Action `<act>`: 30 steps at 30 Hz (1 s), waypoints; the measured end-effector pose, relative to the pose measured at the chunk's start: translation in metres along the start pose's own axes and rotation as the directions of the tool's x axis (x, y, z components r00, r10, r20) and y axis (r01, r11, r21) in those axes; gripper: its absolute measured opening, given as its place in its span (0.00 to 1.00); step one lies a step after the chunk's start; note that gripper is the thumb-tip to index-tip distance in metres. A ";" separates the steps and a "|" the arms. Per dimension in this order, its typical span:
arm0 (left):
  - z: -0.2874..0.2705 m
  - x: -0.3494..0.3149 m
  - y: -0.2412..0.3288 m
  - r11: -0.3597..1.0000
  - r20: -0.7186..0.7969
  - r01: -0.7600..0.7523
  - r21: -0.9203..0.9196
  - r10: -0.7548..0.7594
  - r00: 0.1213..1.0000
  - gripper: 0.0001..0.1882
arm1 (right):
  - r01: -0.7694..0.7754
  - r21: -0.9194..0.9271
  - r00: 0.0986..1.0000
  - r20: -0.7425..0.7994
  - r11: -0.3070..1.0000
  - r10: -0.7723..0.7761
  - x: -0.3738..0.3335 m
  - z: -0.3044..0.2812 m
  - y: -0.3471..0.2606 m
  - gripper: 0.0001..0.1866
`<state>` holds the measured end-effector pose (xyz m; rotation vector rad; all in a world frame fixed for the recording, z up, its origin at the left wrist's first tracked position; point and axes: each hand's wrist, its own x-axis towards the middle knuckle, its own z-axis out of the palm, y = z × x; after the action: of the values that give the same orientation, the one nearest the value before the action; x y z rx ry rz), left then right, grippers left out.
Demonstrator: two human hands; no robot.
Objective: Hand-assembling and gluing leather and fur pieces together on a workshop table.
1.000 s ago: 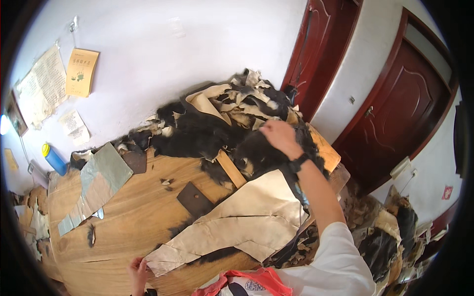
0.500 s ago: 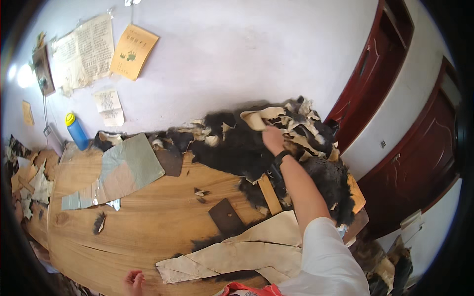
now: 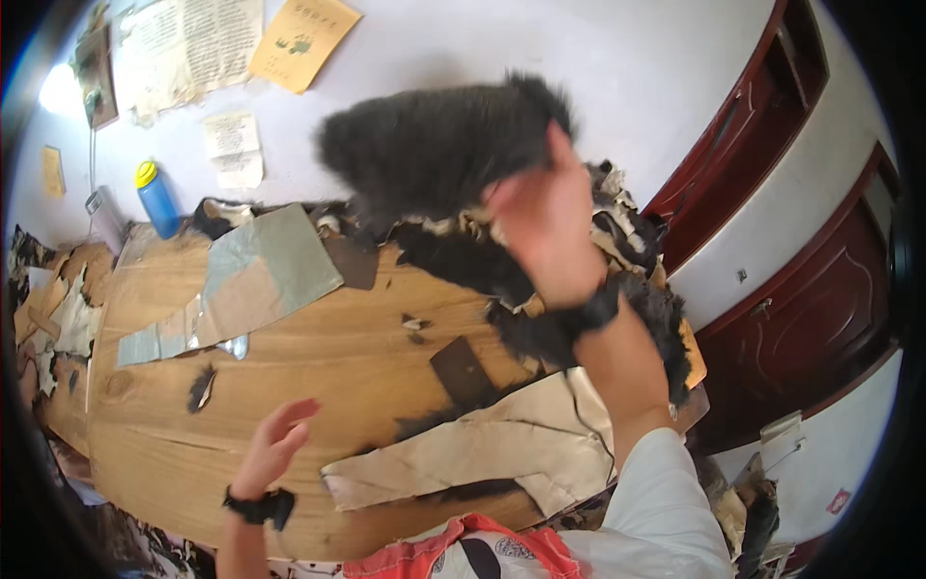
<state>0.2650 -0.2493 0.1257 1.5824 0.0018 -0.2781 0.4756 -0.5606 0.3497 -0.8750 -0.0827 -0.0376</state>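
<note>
Raised in front of the wall is a piece of black fur (image 3: 424,145), blurred by motion. My right hand (image 3: 555,227) grips its right end, thumb uppermost. Over the lower left of the wooden table, my left hand (image 3: 275,446) is empty, fingers apart. A long pieced hide panel (image 3: 482,439), pale skin side up with dark fur at its edges, lies between my arms. Just beyond it is a dark brown rectangular piece (image 3: 461,372). Below the raised fur, a heap of black and cream fur scraps (image 3: 463,259) runs along the wall.
A grey and brown taped pattern piece (image 3: 275,261) lies on the wooden table (image 3: 318,372) at left. Behind it stands a blue bottle (image 3: 157,203) with a yellow cap. Small fur scraps (image 3: 203,388) are scattered about. Dark red doors (image 3: 801,309) stand at right.
My right hand has lifted the black fur piece off the heap, up and toward me. My left hand has risen farther into view over the table. The whole view has shifted slightly.
</note>
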 end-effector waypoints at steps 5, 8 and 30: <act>-0.017 -0.027 -0.025 0.580 -0.170 -0.327 -0.746 0.308 0.936 0.40 | -0.622 -0.034 0.590 0.636 0.782 0.497 -0.184 -0.006 0.148 0.39; -0.078 -0.093 -0.020 0.517 -0.485 -0.491 -0.701 0.159 0.860 0.41 | 0.078 -0.826 0.439 0.531 0.558 0.725 -0.224 -0.025 0.174 0.21; -0.258 -0.250 -0.053 0.989 -0.762 0.015 -0.148 -0.124 0.636 0.11 | 0.373 -0.926 0.889 0.340 -0.054 0.307 -0.183 -0.069 0.267 0.10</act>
<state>0.0591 0.0495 0.1196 1.4621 0.7471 0.3662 0.3149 -0.4431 0.0853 -2.5184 -0.6352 0.0950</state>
